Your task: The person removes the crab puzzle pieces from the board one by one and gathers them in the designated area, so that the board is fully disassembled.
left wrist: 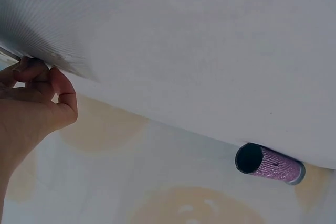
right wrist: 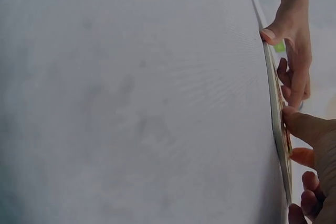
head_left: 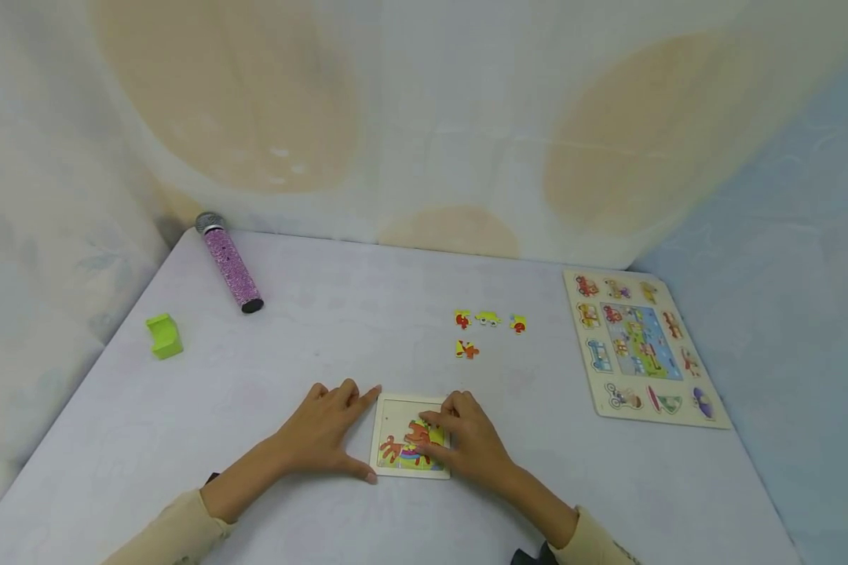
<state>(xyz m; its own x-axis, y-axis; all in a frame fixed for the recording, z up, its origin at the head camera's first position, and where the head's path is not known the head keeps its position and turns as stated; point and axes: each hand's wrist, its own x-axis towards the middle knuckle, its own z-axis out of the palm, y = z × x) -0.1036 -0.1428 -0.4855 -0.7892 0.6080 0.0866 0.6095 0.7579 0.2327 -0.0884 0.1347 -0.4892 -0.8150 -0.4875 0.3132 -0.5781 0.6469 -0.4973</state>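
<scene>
Puzzle tray (head_left: 397, 413) partly hidden by hands (head_left: 472, 443), sleeves (head_left: 184, 527) cut off, loose pieces (head_left: 488, 318) too small to read

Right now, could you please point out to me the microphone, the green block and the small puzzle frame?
Microphone (head_left: 232, 267), head view: middle of its purple handle.
Green block (head_left: 166, 339), head view: middle of its body.
Small puzzle frame (head_left: 413, 473), head view: its near rim.

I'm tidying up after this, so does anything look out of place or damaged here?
Nothing looks spilled or broken. The microphone stands out a little: it lies at the far left corner of the table, its head seemingly at the edge, and seems unrelated to the puzzle.
</scene>
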